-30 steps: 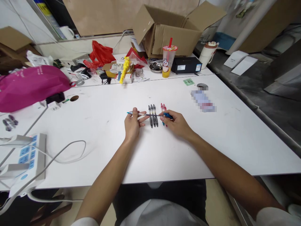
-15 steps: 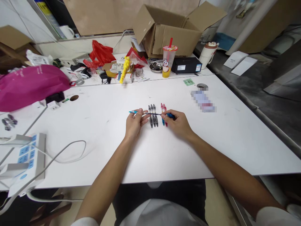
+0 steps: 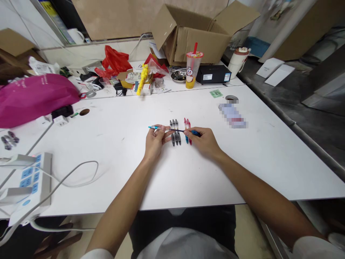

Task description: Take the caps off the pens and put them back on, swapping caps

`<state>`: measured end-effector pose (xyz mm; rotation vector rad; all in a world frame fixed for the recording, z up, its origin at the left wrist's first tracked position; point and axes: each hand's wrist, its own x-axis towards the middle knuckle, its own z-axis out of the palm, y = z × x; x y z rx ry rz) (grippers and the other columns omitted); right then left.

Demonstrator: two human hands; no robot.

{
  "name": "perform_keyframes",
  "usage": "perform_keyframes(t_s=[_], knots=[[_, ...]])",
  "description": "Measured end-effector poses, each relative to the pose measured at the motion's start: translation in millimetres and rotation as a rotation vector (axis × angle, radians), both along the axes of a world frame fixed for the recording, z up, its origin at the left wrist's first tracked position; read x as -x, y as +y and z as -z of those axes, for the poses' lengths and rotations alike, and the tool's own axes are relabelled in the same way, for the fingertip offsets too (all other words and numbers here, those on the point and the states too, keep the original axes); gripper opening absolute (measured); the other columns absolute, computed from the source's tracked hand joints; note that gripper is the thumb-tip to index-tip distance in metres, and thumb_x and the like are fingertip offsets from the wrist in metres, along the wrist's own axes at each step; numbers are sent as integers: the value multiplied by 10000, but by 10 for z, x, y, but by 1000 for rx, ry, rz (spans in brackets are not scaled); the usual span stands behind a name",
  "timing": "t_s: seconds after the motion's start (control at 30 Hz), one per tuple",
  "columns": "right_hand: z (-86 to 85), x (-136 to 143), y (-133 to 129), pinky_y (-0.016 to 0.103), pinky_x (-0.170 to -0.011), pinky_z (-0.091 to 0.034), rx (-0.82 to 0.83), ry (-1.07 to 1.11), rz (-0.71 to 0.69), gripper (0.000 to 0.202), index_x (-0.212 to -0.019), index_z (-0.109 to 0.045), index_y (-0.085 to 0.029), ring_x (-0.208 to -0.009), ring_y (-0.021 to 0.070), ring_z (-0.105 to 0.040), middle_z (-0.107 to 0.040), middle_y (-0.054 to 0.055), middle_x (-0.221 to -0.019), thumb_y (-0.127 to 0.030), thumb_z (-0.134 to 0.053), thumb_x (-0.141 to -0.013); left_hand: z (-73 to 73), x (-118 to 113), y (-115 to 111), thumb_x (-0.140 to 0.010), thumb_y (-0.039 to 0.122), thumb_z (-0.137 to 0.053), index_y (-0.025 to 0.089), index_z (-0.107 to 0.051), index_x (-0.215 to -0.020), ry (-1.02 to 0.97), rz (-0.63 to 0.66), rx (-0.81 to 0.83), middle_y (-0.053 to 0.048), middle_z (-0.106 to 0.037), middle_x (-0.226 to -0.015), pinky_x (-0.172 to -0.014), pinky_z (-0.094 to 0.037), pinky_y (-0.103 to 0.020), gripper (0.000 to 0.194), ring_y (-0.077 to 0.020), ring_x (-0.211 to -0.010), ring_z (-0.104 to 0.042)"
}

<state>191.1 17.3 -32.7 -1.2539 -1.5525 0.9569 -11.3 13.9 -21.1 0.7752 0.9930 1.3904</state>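
My left hand [image 3: 154, 144] pinches the clear upper barrel [image 3: 153, 127] of a pen with a light-blue end pointing left. A thin dark refill [image 3: 178, 130] runs from it towards my right hand [image 3: 206, 141]. That hand's fingers are closed round the blue grip section [image 3: 196, 133] of the pen. The two pen parts are apart, with the refill bare between them. Under the refill, three black-and-clear pens [image 3: 176, 138] lie side by side on the table. Right of them lie two pens with pink-red tops; one has a blue lower half [image 3: 187, 139], the other a red one [image 3: 190, 142], partly behind my right fingers.
Across the white table [image 3: 107, 151] stand a drink cup [image 3: 190, 73], a black box [image 3: 212, 75] and an open carton [image 3: 202, 43]. A tape roll [image 3: 232, 99] and a blurred-out item [image 3: 233, 117] lie to the right. The power strip [image 3: 37, 180] and its cables occupy the left.
Both hands keep nearly the same position and grip. My left hand has shifted very slightly right; the pen parts and the row of pens look unchanged.
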Motion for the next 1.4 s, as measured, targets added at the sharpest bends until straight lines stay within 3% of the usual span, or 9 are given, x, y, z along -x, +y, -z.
perform_keyframes(t_s=[0.17, 0.33, 0.7, 0.97, 1.07, 1.2, 1.4], knots=[[-59, -59, 29, 287, -556, -355, -19, 10, 37, 406, -819, -801, -183, -614, 133, -434, -556, 4, -651, -576, -709, -860, -46, 89, 46, -912, 324, -738, 190, -611, -986, -12, -160, 69, -94, -750, -1132, -639, -554, -197, 198, -184, -989, -755], [-91, -116, 52, 286, -565, -320, -25, 22, 34, 439, -865, -812, -158, -592, 114, -365, -472, -21, -618, -582, -701, -864, -105, 148, 58, -914, 323, -739, 190, -641, -1026, -30, -202, 95, -91, -746, -1140, -667, -547, -192, 200, -166, -991, -742], [-93, -110, 31, 291, -537, -275, -22, -1, -9, 454, -832, -785, -155, -554, 109, -337, -411, -40, -577, -577, -642, -915, -87, 85, 23, -889, 290, -776, 173, -632, -1121, -37, -128, 49, -111, -767, -1124, -729, -562, -220, 296, -155, -943, -757], [-120, -113, 24, 295, -521, -278, -8, -7, -15, 521, -791, -765, -171, -523, 114, -329, -424, -35, -549, -656, -613, -906, -80, 76, 28, -885, 316, -781, 177, -616, -1097, -11, -119, 49, -117, -773, -1133, -725, -576, -215, 302, -163, -961, -766], [-95, -82, 17, 293, -529, -309, 2, -28, -24, 535, -790, -768, -174, -536, 120, -370, -463, -23, -562, -670, -605, -905, -24, 10, 6, -864, 334, -800, 176, -610, -1097, -2, -45, 43, -120, -778, -1107, -723, -587, -228, 339, -179, -951, -772], [-45, -31, -2, 288, -547, -359, 49, -62, -72, 534, -820, -771, -181, -579, 137, -452, -536, -4, -613, -679, -599, -905, 29, -88, -39, -866, 374, -794, 176, -610, -1057, 2, 88, 64, -123, -778, -1087, -713, -598, -242, 331, -194, -916, -783], [-71, -58, 10, 274, -562, -386, 57, 126, -156, 523, -1009, -725, -203, -576, 123, -451, -491, -35, -638, -674, -503, -967, 9, -46, -16, -912, 331, -749, 166, -610, -987, -29, 11, 73, -118, -770, -1090, -721, -589, -206, 229, -163, -909, -779]])
